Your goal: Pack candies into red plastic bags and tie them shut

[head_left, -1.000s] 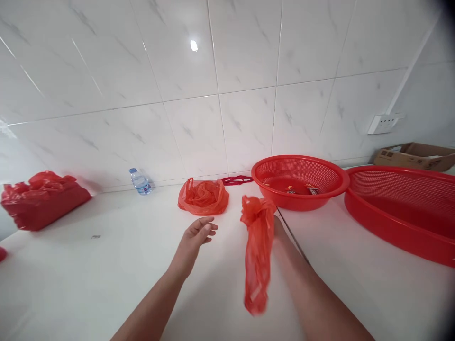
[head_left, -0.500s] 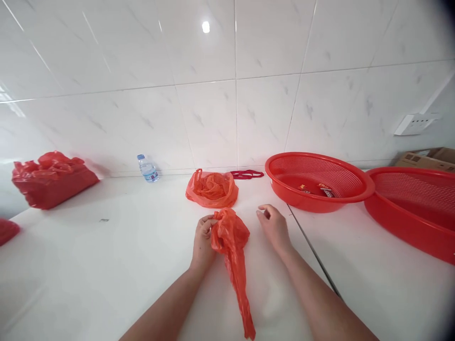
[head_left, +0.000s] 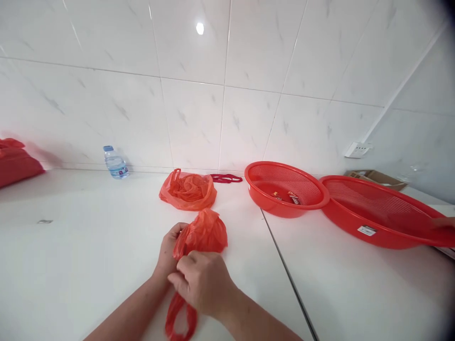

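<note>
A crumpled red plastic bag (head_left: 205, 233) is bunched between my hands above the white table. My left hand (head_left: 169, 251) grips its left side, with some fingers hidden behind the plastic. Over the lower part of the bag, my right hand (head_left: 206, 282) is curled closed on the plastic. A loop of the bag, its handle, hangs below my right hand. Just beyond lies a second red plastic bag (head_left: 190, 190), spread low with crumpled plastic inside it.
A water bottle (head_left: 115, 163) and a dark red strap (head_left: 226, 178) lie by the tiled wall. Two red baskets (head_left: 284, 209) stand right, the nearer-middle one holding small packets. Another person's hand (head_left: 443, 222) touches the far-right basket. A cardboard box (head_left: 377, 179) sits behind. A red bundle (head_left: 19, 163) is far left.
My right hand has come left onto the bag and closed on it. The bag's dangling tail now shows as a loop. The view has turned right, and another person's hand appears at the right basket.
</note>
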Available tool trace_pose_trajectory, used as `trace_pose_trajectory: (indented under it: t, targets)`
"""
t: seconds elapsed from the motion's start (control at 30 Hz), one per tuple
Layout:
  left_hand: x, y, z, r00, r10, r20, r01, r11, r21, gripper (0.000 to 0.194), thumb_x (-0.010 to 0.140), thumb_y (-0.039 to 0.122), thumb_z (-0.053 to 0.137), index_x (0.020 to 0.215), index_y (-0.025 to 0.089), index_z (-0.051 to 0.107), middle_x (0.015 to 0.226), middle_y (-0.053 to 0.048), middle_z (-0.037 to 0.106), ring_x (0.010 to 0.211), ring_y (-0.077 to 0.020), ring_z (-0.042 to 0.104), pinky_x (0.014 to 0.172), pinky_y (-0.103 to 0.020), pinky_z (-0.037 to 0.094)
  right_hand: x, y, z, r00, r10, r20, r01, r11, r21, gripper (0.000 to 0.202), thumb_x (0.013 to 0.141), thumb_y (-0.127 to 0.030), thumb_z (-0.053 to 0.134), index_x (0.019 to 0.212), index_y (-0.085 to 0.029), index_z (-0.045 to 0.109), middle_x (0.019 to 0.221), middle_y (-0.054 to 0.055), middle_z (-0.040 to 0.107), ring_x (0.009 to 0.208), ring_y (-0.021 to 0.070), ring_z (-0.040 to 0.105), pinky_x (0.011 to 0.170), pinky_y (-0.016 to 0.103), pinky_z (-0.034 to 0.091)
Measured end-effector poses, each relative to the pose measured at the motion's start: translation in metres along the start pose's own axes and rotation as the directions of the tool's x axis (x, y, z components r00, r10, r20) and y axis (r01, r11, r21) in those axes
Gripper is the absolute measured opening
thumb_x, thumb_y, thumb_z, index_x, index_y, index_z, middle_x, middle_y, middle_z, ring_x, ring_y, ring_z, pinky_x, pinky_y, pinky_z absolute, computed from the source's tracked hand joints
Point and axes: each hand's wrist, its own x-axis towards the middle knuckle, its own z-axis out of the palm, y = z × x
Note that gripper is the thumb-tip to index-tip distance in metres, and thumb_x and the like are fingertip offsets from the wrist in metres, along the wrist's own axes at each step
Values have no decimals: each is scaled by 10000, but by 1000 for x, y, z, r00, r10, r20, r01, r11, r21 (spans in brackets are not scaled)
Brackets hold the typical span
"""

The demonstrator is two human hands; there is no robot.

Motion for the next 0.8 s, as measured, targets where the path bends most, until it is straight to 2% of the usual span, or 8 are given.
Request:
trace_pose_trajectory:
  t: [0.1,0.17,0.23,0.33,0.5,0.6,0.67,0.8]
  targets:
    - [3,3,-4,1000,-24,-20,26,993,112,157,612,199,655,746,184,574,663,39,596,593,-115,521,571,-232,428,2,20,2,974,210,84,-199,973,-118,150,769,-350,593,750,-211,537,718,8,561,579,148,512,510,270,411]
    - [3,7,-4,998,-53,16,49,987,156,143,639,224,657,751,179,580,688,30,602,610,-118,525,583,-232,435,5,35,1,952,296,76,-280,945,-171,168,729,-272,621,870,-206,557,898,61,594,727,193,568,608,313,469]
    - [0,11,-1,992,-87,92,73,986,148,131,663,259,657,733,177,581,688,24,594,616,-124,526,596,-241,444,5,48,-2,940,338,43,-321,922,-218,365,672,-170,632,1026,-202,546,1112,118,568,939,255,568,750,379,483]
    - [-4,15,4,971,-113,211,99,992,80,138,696,295,653,704,180,576,705,7,586,666,-145,546,644,-264,461,3,66,-6,922,388,7,-373,891,-258,597,608,-117,653,1178,-193,492,1350,169,433,1214,354,414,934,498,390]
    - [-4,14,3,923,-88,376,181,958,-221,148,755,242,620,667,186,515,651,38,497,603,-91,475,648,-231,446,-2,101,-11,841,535,-83,-537,802,-261,421,642,-59,562,1040,-199,566,1454,152,322,1310,410,281,957,612,295]
    - [-1,9,0,939,-108,326,217,923,-319,156,788,281,599,695,183,521,640,40,475,583,-79,455,604,-207,436,-2,116,-14,788,599,-143,-615,749,-246,270,671,-69,534,905,-187,594,1437,173,337,1299,407,299,939,629,297]
    - [1,6,-1,963,-124,241,203,918,-340,169,788,308,605,705,175,539,654,33,499,593,-79,471,593,-200,439,0,116,-16,801,582,-140,-597,762,-249,284,665,-69,540,925,-169,597,1414,202,351,1304,395,295,954,620,295]
    - [4,4,-1,988,-101,119,138,923,-358,174,785,336,602,755,167,577,724,8,572,642,-99,523,620,-220,459,6,86,-18,923,375,-85,-384,890,-245,480,647,-32,512,1100,-183,554,1430,161,325,1347,361,227,1003,619,258]
